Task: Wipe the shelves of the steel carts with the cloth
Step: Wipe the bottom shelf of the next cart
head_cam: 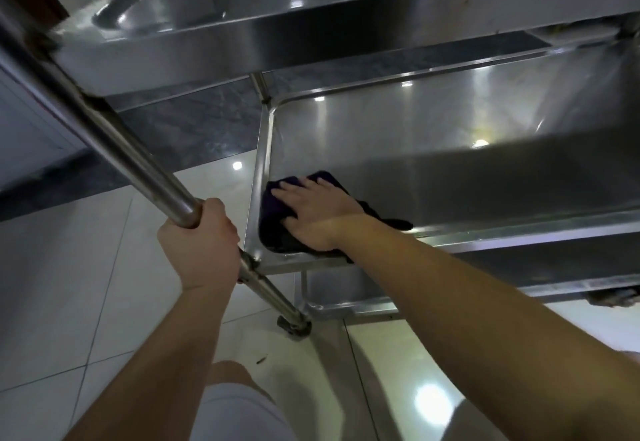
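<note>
Nearest, at about seven o'clock, the left hand [199,243] is wrapped tight around the cart's steel post [114,136], bracing the frame. Just past it, toward the centre, the right hand [313,210] lies flat with fingers spread on the dark cloth [273,222], pressing it into the near left corner of the middle shelf [433,150]. The cloth touches the shelf's raised rim there. To wipe well, I would say, keep the palm flat, work the corner seam first, then draw long overlapping strokes toward three o'clock. Beyond, at twelve o'clock, the top shelf [311,35] overhangs; a lower shelf [349,298] shows beneath.
</note>
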Tool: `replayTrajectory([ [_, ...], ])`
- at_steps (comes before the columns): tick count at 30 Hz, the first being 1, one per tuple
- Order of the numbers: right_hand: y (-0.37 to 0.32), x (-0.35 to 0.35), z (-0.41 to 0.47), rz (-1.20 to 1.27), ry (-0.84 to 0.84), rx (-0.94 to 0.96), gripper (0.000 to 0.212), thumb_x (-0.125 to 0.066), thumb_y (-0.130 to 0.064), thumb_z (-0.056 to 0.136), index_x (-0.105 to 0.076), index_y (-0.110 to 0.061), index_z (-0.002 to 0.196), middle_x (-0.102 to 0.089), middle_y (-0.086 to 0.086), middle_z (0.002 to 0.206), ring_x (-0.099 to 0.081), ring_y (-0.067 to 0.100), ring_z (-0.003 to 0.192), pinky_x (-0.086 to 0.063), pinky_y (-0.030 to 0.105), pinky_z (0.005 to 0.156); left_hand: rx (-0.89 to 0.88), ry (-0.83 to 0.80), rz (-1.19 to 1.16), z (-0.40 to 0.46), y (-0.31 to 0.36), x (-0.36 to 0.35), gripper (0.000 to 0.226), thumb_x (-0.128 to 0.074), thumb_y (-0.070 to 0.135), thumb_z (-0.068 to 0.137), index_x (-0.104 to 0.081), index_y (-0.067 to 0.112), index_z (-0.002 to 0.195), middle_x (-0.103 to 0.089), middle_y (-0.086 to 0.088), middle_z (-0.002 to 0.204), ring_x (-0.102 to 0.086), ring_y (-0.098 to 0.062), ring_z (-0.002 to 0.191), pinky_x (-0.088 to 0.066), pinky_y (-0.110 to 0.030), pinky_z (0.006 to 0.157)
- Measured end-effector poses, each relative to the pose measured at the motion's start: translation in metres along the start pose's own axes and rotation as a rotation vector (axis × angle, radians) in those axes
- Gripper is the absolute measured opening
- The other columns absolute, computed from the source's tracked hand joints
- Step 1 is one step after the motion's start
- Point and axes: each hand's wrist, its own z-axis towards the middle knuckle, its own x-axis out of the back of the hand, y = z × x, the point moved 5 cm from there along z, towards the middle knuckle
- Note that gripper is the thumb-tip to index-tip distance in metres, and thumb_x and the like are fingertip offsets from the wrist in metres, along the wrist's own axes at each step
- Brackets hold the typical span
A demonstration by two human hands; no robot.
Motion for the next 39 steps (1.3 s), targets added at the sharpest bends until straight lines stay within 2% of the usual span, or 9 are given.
replayTrajectory([
  [8,0.145,0.063,0.015,-0.033,0.234,-0.270,0.056,-0.037,-0.047,0.095,-0.045,-0.028,0.147,-0.048,0.006,0.153,-0.051,0.031,0.134,-0.033,0.045,0.113,-0.073,0.016,0.027,0.003,-0.001,-0.001,0.024,-0.050,0.002,0.081,-0.040,0.013,0.062,-0.039,0.004,0.047,-0.040,-0.016,0.044,-0.038,-0.028,0.049],
  [16,0.339,0.109,-0.127,0.092,0.342,-0.814,0.054,-0.043,-0.033,0.094,-0.045,-0.021,0.146,-0.052,0.027,0.141,-0.049,0.048,0.129,-0.036,0.057,0.112,-0.040,0.055,-0.010,0.004,-0.005,-0.002,0.027,-0.046,0.002,0.076,-0.034,0.017,0.056,-0.034,0.000,0.048,-0.034,-0.018,0.046,-0.032,-0.030,0.051],
  [20,0.302,0.111,-0.142,0.058,0.356,-0.756,0.047,-0.041,-0.037,0.087,-0.055,-0.023,0.130,-0.058,0.026,0.130,-0.056,0.047,0.119,-0.040,0.058,0.108,-0.033,0.078,-0.012,0.002,-0.005,-0.005,0.024,-0.045,0.002,0.076,-0.026,0.011,0.066,-0.032,0.001,0.048,-0.033,-0.018,0.045,-0.031,-0.030,0.050],
  [23,0.226,0.097,-0.117,0.059,0.359,-0.556,0.019,-0.046,-0.042,0.086,-0.054,-0.040,0.103,-0.064,0.011,0.124,-0.063,0.039,0.109,-0.045,0.047,0.101,-0.030,0.080,-0.018,0.001,-0.002,-0.005,0.025,-0.047,0.003,0.077,-0.039,0.017,0.057,-0.035,0.003,0.045,-0.035,-0.017,0.042,-0.034,-0.028,0.049],
  [25,0.163,0.076,-0.086,0.053,0.358,-0.411,0.017,-0.047,-0.050,0.090,-0.051,-0.034,0.096,-0.066,0.005,0.116,-0.064,0.035,0.101,-0.047,0.043,0.094,-0.026,0.059,-0.017,0.000,0.000,-0.007,0.037,-0.047,0.004,0.077,-0.045,0.026,0.047,-0.037,0.004,0.043,-0.037,-0.017,0.040,-0.035,-0.027,0.049],
  [28,0.066,0.034,-0.032,-0.006,0.244,-0.223,0.043,-0.042,-0.048,0.096,-0.054,-0.028,0.132,-0.056,0.004,0.143,-0.053,0.030,0.127,-0.037,0.043,0.108,-0.012,0.044,-0.024,-0.001,0.003,-0.008,0.040,-0.047,0.006,0.077,-0.044,0.027,0.043,-0.037,0.006,0.043,-0.036,-0.014,0.040,-0.033,-0.026,0.048],
  [31,0.008,0.002,-0.018,0.028,-0.014,-0.090,0.065,-0.031,-0.045,0.104,-0.014,-0.028,0.164,-0.010,-0.007,0.172,-0.006,0.019,0.157,-0.004,0.042,0.127,-0.021,0.037,-0.003,-0.001,0.004,-0.005,0.036,-0.047,0.004,0.078,-0.042,0.023,0.048,-0.036,0.005,0.043,-0.036,-0.016,0.041,-0.033,-0.028,0.048],
  [35,0.041,0.008,-0.044,0.075,0.030,-0.118,0.065,-0.031,-0.046,0.104,-0.011,-0.032,0.164,-0.007,-0.013,0.171,-0.003,0.013,0.157,-0.001,0.038,0.127,-0.040,0.044,0.022,-0.004,0.004,-0.004,0.023,-0.047,0.004,0.077,-0.038,0.013,0.059,-0.036,0.004,0.043,-0.038,-0.019,0.042,-0.036,-0.027,0.048],
  [39,0.151,0.045,-0.108,0.023,0.193,-0.367,0.059,-0.035,-0.051,0.099,-0.034,-0.037,0.156,-0.031,-0.005,0.166,-0.031,0.020,0.150,-0.023,0.041,0.123,-0.037,0.047,0.035,-0.006,0.004,-0.005,0.020,-0.048,0.004,0.078,-0.039,0.012,0.062,-0.037,0.004,0.044,-0.038,-0.019,0.043,-0.036,-0.027,0.047],
])
